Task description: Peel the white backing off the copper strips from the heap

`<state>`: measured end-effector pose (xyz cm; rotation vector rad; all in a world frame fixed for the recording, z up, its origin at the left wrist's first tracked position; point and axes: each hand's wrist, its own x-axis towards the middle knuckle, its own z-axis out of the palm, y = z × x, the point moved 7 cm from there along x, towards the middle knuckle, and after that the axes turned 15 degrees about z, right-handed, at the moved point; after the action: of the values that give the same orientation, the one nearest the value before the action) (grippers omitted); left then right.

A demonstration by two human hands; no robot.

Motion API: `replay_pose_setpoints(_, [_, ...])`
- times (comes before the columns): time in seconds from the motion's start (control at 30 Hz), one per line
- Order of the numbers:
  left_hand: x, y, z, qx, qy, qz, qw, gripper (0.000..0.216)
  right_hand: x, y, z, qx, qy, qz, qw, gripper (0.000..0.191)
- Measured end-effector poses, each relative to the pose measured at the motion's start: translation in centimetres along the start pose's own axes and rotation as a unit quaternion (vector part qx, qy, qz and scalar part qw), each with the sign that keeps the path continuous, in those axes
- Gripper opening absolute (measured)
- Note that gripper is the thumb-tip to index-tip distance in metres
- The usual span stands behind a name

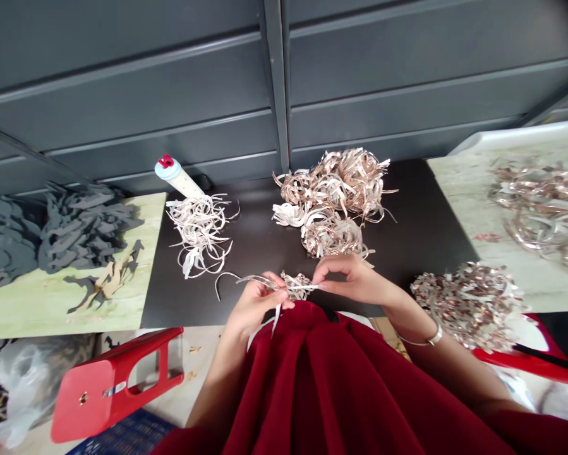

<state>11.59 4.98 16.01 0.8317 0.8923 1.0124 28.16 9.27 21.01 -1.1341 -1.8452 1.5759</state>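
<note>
My left hand (258, 302) and my right hand (354, 278) are both pinched on a small cluster of shiny rose-gold strips (297, 285) just above my red lap, at the near edge of the black table (421, 227). Thin white strips trail from the cluster toward the left. Beyond my hands lies a large heap of the same metallic strips (333, 193). A looser pile of white strips (199, 232) sits to the left of it.
A glue bottle with a red cap (177, 177) lies behind the white pile. Grey cut shapes (51, 230) cover a board on the left. A finished shiny bunch (468, 303) rests at right, above red plastic. A red stool (117, 379) stands lower left.
</note>
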Motion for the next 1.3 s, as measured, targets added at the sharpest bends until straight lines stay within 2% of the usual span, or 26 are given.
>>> replay_pose_setpoints(0.07, [0.4, 0.0, -0.1, 0.002, 0.038, 0.004, 0.999, 0.036, 0.1, 0.3, -0.3, -0.006, 0.019, 0.003, 1.0, 0.012])
replay_pose_setpoints(0.17, [0.5, -0.1, 0.3, -0.009, 0.042, -0.001, 0.999, 0.041, 0.4, 1.4, -1.1, -0.01, 0.046, 0.028, 0.999, 0.011])
replay_pose_setpoints(0.33, [0.4, -0.2, 1.1, -0.017, 0.003, 0.011, 1.0, 0.036, 0.7, 2.6, -2.5, -0.002, 0.08, 0.057, 0.995, 0.007])
replay_pose_setpoints(0.5, [-0.3, -1.3, 1.1, 0.036, -0.048, -0.052, 0.997, 0.034, 1.1, 3.9, -3.8, 0.036, 0.095, 0.089, 0.991, 0.009])
replay_pose_setpoints(0.57, [-0.5, -1.7, 1.3, 0.047, -0.079, -0.066, 0.994, 0.032, 1.5, 5.3, -4.0, 0.067, 0.084, 0.111, 0.988, 0.012])
replay_pose_setpoints(0.67, [-0.5, -1.7, 1.3, 0.114, -0.108, -0.04, 0.987, 0.025, 2.2, 8.2, -3.4, 0.131, 0.034, 0.153, 0.979, 0.021])
replay_pose_setpoints(0.73, [-0.1, -1.1, 0.5, 0.249, -0.086, -0.002, 0.965, 0.018, 2.6, 9.8, -3.0, 0.196, 0.032, 0.162, 0.967, 0.031])
replay_pose_setpoints(0.8, [0.1, -0.3, -0.4, 0.417, -0.044, 0.025, 0.907, 0.017, 2.6, 10.4, -3.2, 0.256, 0.089, 0.148, 0.951, 0.039])
replay_pose_setpoints(0.87, [0.2, 0.3, -0.8, 0.53, -0.022, 0.029, 0.847, 0.022, 2.3, 9.6, -2.9, 0.253, 0.164, 0.118, 0.946, 0.04])
replay_pose_setpoints(0.9, [0.3, 0.4, -0.7, 0.558, -0.023, 0.027, 0.829, 0.023, 2.1, 8.6, -2.4, 0.216, 0.19, 0.098, 0.953, 0.037])
replay_pose_setpoints(1.0, [0.4, 0.3, 0.1, 0.603, -0.045, 0.026, 0.796, 0.019, 2.1, 4.5, 1.4, 0.018, 0.147, 0.017, 0.989, 0.029])
replay_pose_setpoints(1.07, [0.4, 0.4, 0.7, 0.645, -0.054, 0.039, 0.761, 0.016, 2.2, 2.8, 3.8, -0.093, 0.132, -0.017, 0.987, 0.026])
replay_pose_setpoints(1.13, [0.4, 0.5, 1.0, 0.682, -0.059, 0.055, 0.726, 0.017, 2.6, 2.2, 5.1, -0.153, 0.128, -0.027, 0.98, 0.022])
replay_pose_setpoints(1.2, [0.4, 0.5, 1.2, 0.696, -0.062, 0.066, 0.713, 0.021, 2.9, 2.1, 5.7, -0.176, 0.113, -0.028, 0.978, 0.022])
replay_pose_setpoints(1.3, [0.2, 0.6, 1.2, 0.667, -0.055, 0.073, 0.739, 0.025, 3.1, 2.0, 5.6, -0.175, 0.085, -0.026, 0.981, 0.021])
